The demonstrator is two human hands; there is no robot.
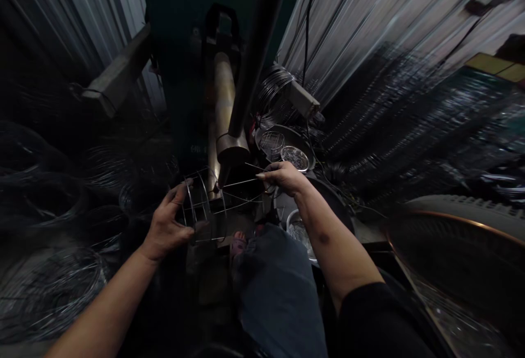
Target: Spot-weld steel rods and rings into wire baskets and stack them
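Note:
A cage of thin metal wire rings (205,199) is near the middle of the head view, beside the lower end of a machine's metal electrode (214,175). My left hand (170,221) grips the cage's left end ring, thumb and fingers around its edge. Right of the electrode, my right hand (281,176) has its thumb and fingers pinched on thin straight wire (241,183) that reaches toward the cage. Above the wire is the thick upper cylinder (232,147) of the machine.
Round trays (305,142) with small metal pieces stand behind and beside my right hand. Wire coils (61,281) lie at the left, with another coil (274,93) behind the trays. A large fan-like round guard (459,221) is at the right.

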